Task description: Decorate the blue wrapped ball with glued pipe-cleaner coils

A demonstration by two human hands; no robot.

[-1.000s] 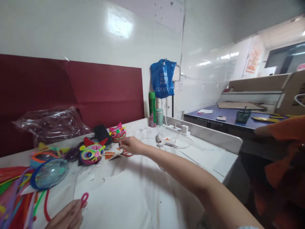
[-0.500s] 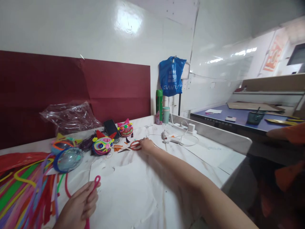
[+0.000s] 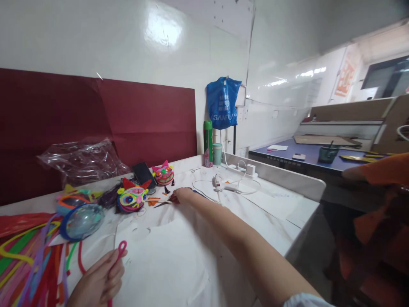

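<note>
At the left edge, a bundle of coloured strips spread over the table, partly below a red sheet. Behind, against the wall, a dark red panel, with crumpled clear plastic in front of it. Beside the strips, a clear dome with blue rim, tilted on its side. Next, near the bottom, the left hand, with fingers closed around a pink strip; at the upper end of this strip, a bent loop, standing out above the fingers, near the edge of a white paper. Farther back, an ornament with red ears, then a black phone, small orange scraps and an ornament with pink ears. Just right of the scraps, scissors lying flat, with blades toward the left and handles mostly hidden under the right hand; fingers bent downward at the handles, but not possible to tell how far closed, or whether with a firm hold. Farther right, a green can, a pale green cup, a blue bag hanging above, and a white glue gun with its cord. At far right, a person's orange sleeve, near a purple-blue table.
</note>
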